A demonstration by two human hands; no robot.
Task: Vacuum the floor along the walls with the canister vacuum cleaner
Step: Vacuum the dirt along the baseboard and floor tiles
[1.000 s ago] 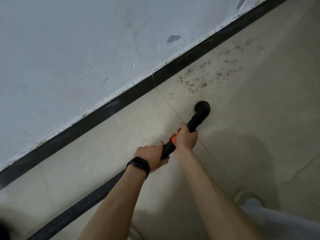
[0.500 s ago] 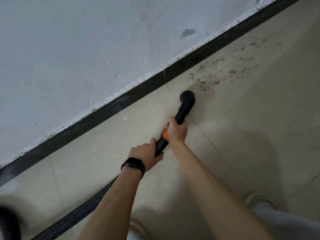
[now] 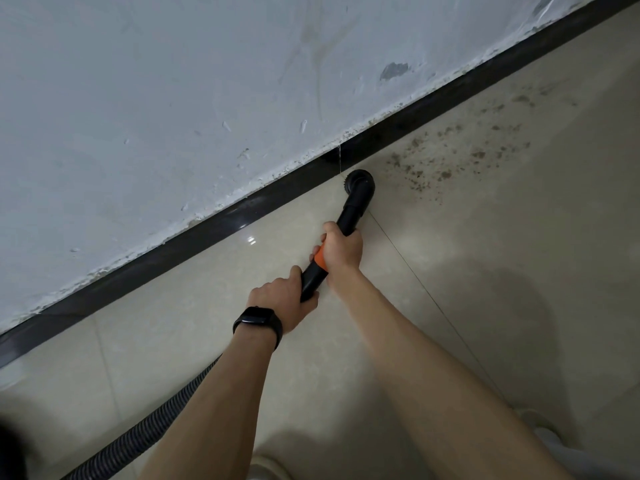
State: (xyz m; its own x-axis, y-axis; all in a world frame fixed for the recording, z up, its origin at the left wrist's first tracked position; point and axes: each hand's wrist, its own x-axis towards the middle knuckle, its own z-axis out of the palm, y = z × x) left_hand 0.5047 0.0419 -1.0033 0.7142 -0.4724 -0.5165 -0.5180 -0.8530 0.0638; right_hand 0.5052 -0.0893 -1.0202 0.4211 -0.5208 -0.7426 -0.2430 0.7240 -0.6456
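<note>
Trailing in from the lower left, the ribbed hose [image 3: 138, 434] runs up to the left hand [image 3: 280, 299], which wears a black watch [image 3: 258, 322] and has its fingers wrapped round the back end of the black tube [image 3: 349, 216]. Just ahead, the right hand [image 3: 341, 251] grips the tube at its orange collar [image 3: 320, 259] and is the hand nearer the working end. The tube's long axis points away from the person, up and slightly right, to the round brush head [image 3: 360, 181], which sits on the floor [image 3: 485, 306] just beside the black skirting [image 3: 207, 230]. The brown dirt [image 3: 443, 161] lies to the right of the head, along the foot of the wall [image 3: 173, 98], so the next sweep probably goes rightward.
</note>
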